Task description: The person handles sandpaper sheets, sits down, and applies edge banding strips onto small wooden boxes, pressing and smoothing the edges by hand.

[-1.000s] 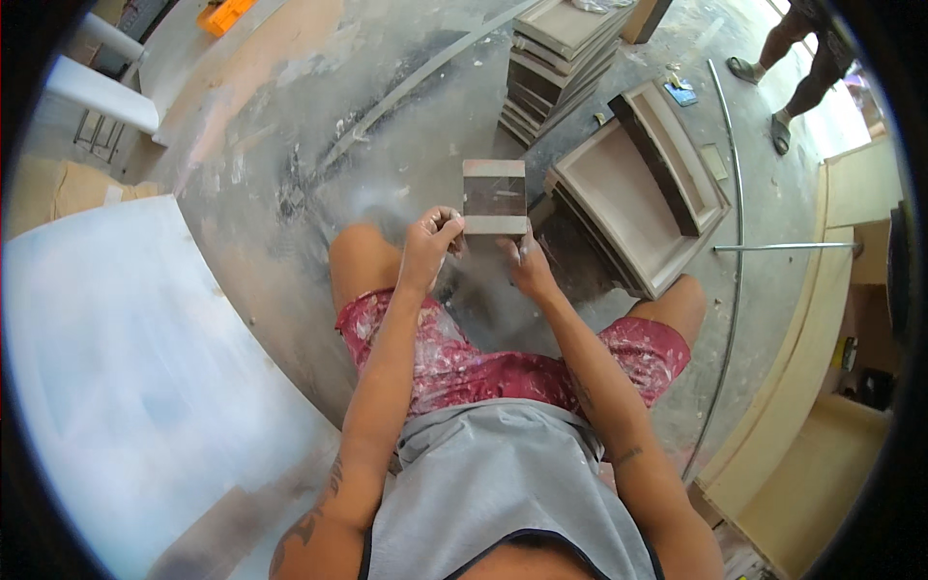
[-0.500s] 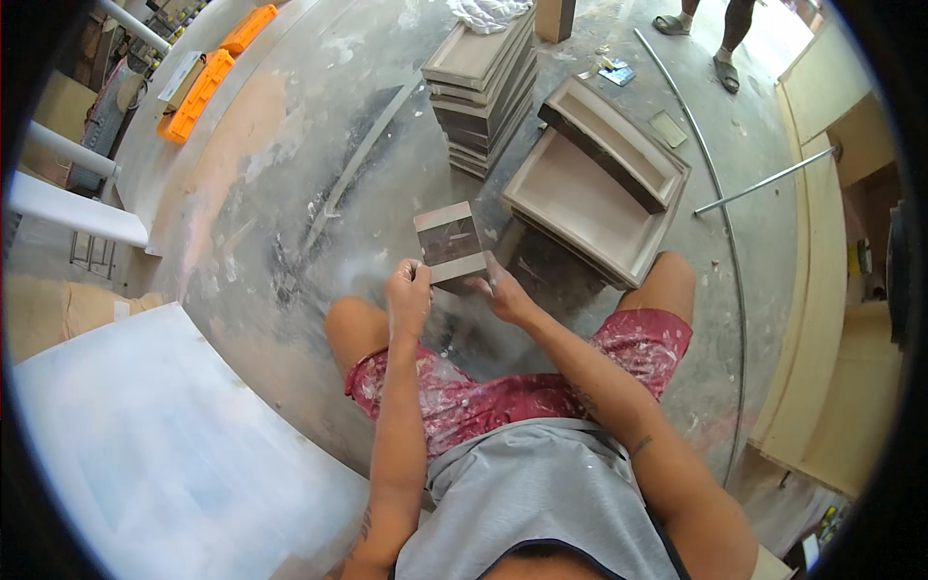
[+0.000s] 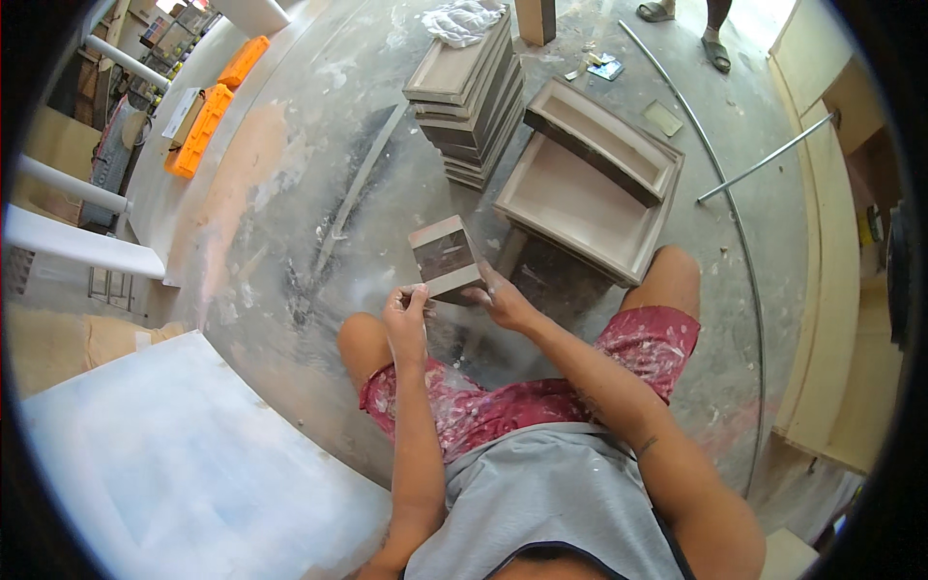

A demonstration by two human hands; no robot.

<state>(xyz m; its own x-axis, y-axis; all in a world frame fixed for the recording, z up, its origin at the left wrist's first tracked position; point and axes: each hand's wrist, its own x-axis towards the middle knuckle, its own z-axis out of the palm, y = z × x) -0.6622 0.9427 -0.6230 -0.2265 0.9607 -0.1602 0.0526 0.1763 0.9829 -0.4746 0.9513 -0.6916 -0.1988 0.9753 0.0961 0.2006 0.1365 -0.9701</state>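
Observation:
I hold a small box-like wooden piece (image 3: 445, 253), dark across its middle with a pale band at each end, tilted above the floor between my knees. My left hand (image 3: 407, 307) is closed on its near left corner, thumb on top. My right hand (image 3: 503, 298) grips its right side near the lower corner, with some fingers hidden beneath it. Ahead of my hands stands a stack of shallow framed trays (image 3: 458, 70). To their right, a larger pale-bottomed tray (image 3: 570, 203) carries a narrow, dark-sided tray (image 3: 604, 135).
A crumpled white cloth (image 3: 464, 21) tops the stack. A long thin metal tube (image 3: 710, 145) and a shorter rod (image 3: 768, 172) are at right, beside plywood cabinets (image 3: 817, 290). A whitish board (image 3: 203, 464) lies near left; orange cases (image 3: 201, 130) sit far left. Someone's sandalled feet (image 3: 715, 53) show far right.
My view has shifted slightly, so the surroundings appear moved in the picture. Both hands keep their hold on the small wooden piece, which has barely changed its tilt.

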